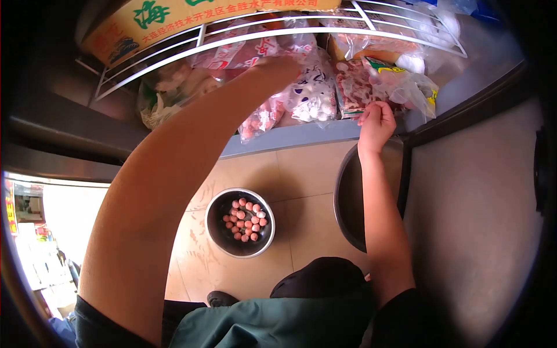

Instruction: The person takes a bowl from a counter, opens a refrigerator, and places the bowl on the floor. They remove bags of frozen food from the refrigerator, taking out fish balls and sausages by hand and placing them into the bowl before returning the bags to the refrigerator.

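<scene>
My left hand (282, 65) reaches under the white wire shelf (278, 32) into the freezer, among clear bags of frozen food (313, 93); its fingers are hidden behind the bags. My right hand (376, 123) grips the edge of a bag of pink frozen meat (357, 84) at the freezer's front lip. A steel bowl (216, 232) holding several pink and white balls sits on the tiled floor below, between my arms.
A cardboard box (174, 20) with printed characters rests on the wire shelf. A larger steel basin (348, 197) stands on the floor beside my right forearm. The freezer's grey door (476, 209) is at the right. My dark shoe (223, 298) is near the bowl.
</scene>
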The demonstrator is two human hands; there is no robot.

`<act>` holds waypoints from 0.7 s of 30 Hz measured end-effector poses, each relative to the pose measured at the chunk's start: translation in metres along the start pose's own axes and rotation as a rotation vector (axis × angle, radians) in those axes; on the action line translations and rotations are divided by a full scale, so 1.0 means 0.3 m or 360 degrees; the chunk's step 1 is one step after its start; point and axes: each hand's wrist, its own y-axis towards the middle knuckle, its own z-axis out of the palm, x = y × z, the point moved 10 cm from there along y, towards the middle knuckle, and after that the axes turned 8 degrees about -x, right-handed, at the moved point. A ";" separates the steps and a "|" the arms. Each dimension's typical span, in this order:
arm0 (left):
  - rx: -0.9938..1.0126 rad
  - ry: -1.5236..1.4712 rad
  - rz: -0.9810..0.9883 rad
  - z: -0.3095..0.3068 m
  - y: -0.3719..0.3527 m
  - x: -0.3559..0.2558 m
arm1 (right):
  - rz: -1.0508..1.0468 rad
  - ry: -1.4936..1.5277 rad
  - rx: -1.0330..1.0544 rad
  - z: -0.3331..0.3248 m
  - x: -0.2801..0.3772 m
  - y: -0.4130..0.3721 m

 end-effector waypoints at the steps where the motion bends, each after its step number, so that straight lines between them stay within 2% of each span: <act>1: -0.0018 -0.0080 -0.0131 0.005 -0.005 0.025 | -0.0074 -0.0068 -0.0064 -0.029 -0.018 0.016; 2: -0.0011 -0.0081 -0.0118 0.051 0.016 0.035 | -0.0072 -0.0072 -0.0079 -0.041 -0.043 0.028; 4: -0.0245 0.0012 0.0181 0.087 0.063 -0.020 | -0.0224 0.0022 -0.0164 -0.076 -0.068 0.057; 5: -0.0238 0.0004 0.0197 0.067 0.071 -0.058 | -0.0354 -0.0143 -0.0195 -0.089 -0.078 0.078; 7: -0.0113 0.0464 0.0483 0.067 0.090 -0.158 | -0.0322 -0.0082 -0.0256 -0.107 -0.108 0.091; 10: -0.0062 0.0351 0.0421 0.079 0.079 -0.160 | -0.0311 -0.0111 -0.0287 -0.115 -0.132 0.104; 12: -0.0005 0.0481 0.0456 0.107 0.067 -0.130 | -0.0654 -0.0293 -0.0323 -0.099 -0.080 0.073; 14: 0.0250 0.0479 0.0617 0.123 0.055 -0.139 | -0.0657 -0.0405 -0.0342 -0.086 -0.050 0.046; 16: 0.0206 0.0425 0.0672 0.087 0.039 -0.141 | -0.0792 -0.0600 -0.0407 -0.074 -0.011 0.022; 18: 0.0327 -0.0105 0.0023 0.081 0.044 -0.032 | -0.0743 -0.0643 -0.0414 -0.070 0.000 0.014; 19: 0.0177 -0.0462 -0.0059 0.064 0.042 -0.020 | -0.0697 -0.0685 -0.0410 -0.070 -0.003 0.014; 21: 0.0113 -0.0502 -0.0032 0.086 0.078 -0.034 | -0.0726 -0.0705 -0.0429 -0.071 0.002 0.009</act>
